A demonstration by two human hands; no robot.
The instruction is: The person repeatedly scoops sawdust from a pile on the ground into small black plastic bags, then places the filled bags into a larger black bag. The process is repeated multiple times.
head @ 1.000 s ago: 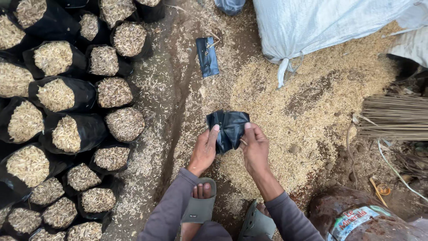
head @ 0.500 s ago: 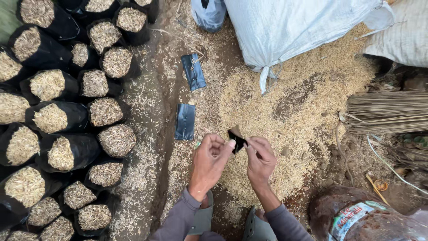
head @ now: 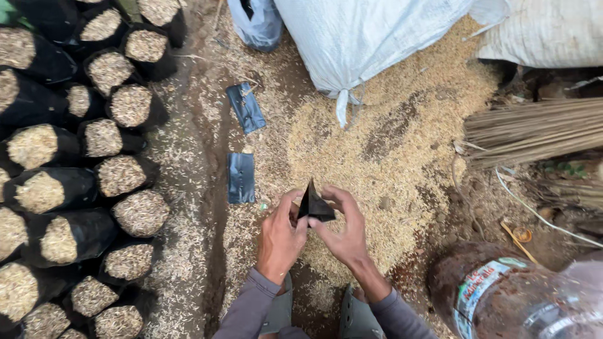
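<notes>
Both hands pinch one small black plastic bag (head: 313, 204), folded to a pointed shape, just above a heap of rice husk (head: 383, 144). My left hand (head: 281, 237) grips its left side. My right hand (head: 343, 230) grips the right side and bottom edge. Two flat black plastic bags lie on the dirt to the left: one (head: 241, 177) close to my left hand, another (head: 245, 107) farther up. My grey sandals (head: 358, 317) show below my wrists.
Several husk-filled black bags (head: 141, 213) stand packed in rows along the left. A white sack (head: 370, 34) lies at the top, a bundle of thin sticks (head: 534, 129) at the right, and a dirty plastic bottle (head: 509, 298) at the lower right.
The black bag, spread open between my hands a second ago, is now folded small and pointed. A second flat bag has come into view on the dirt at left as the view shifted.
</notes>
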